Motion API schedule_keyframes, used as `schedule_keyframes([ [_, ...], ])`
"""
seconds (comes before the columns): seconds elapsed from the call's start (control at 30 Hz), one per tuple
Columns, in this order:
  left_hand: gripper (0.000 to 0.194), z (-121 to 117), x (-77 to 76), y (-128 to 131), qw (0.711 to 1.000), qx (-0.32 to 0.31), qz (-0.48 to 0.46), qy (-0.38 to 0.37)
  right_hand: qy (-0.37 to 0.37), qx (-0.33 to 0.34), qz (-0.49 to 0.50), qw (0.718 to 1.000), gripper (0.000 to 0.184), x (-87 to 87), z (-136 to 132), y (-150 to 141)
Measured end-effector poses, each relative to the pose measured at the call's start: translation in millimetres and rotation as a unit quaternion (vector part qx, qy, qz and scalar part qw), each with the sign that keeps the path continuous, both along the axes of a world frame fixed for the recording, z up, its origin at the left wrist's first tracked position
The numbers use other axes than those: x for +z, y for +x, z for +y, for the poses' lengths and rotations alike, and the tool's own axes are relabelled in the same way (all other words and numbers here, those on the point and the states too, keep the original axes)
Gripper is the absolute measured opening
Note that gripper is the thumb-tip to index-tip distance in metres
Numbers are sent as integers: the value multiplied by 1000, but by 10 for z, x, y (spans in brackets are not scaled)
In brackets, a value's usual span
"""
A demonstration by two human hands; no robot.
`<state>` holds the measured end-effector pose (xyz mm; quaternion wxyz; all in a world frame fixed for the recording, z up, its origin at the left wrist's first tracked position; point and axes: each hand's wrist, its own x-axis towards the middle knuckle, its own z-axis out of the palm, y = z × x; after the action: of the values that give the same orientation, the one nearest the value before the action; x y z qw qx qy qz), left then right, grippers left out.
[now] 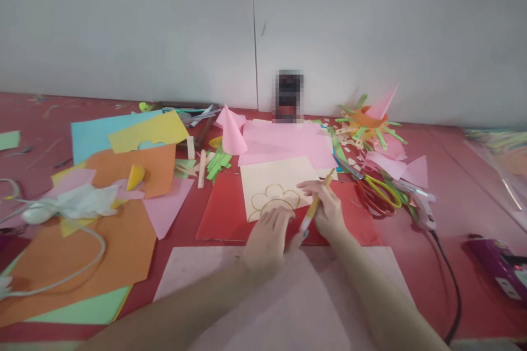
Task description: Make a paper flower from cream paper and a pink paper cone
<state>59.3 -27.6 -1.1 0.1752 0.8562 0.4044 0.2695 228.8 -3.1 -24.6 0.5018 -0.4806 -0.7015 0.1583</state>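
Note:
My right hand (328, 209) is closed around a yellow marker with a white lower end (315, 205), held slanted above the paper. Under it lies a cream sheet (255, 178) bearing a drawn flower outline with rounded petals, in a golden-brown line. My left hand (267, 236) rests over the lower edge of this sheet and covers part of the drawing. Its fingers are stretched out, and its thumb lies close to the marker's white end; whether they touch I cannot tell. Beneath the cream sheet is a red sheet or board (222, 208), with a pale pink sheet (197, 274) nearer me.
Pink paper (284, 142) and a pink paper cone (233, 134) stand behind. On the right are scissors (382, 192), a corded glue gun (424, 208), an orange-and-green paper craft (370, 118) and a purple device (500, 266). Coloured sheets (119, 247) and a white cable (102, 252) lie left.

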Motion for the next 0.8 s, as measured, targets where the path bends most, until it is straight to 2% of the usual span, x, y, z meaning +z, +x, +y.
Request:
schedule_keyframes([
  [0.13,23,107,92,-7,996,12,13,-90,-19,-12,-119,993,39,51,-65,-182],
  [0.23,27,120,177,-37,987,22,25,-157,-29,-15,-118,993,56,50,-79,-261],
  [0.33,33,172,251,-180,981,72,27,-181,-43,-74,-74,994,55,38,-64,-238],
  [0.43,33,317,298,-479,961,207,104,-154,-72,-133,-36,988,50,37,-32,-156],
  [0.5,29,443,305,-722,937,280,184,-99,-86,-144,-19,986,50,35,-11,-108],
  [0.63,23,649,274,-1094,915,305,264,-34,-99,-144,-1,985,50,31,12,-89],
  [0.73,22,729,244,-1172,902,316,293,-7,-97,-154,-5,983,47,60,23,-81],
  [0.8,24,755,227,-1135,897,321,301,29,-79,-195,-22,977,43,94,42,-7],
])
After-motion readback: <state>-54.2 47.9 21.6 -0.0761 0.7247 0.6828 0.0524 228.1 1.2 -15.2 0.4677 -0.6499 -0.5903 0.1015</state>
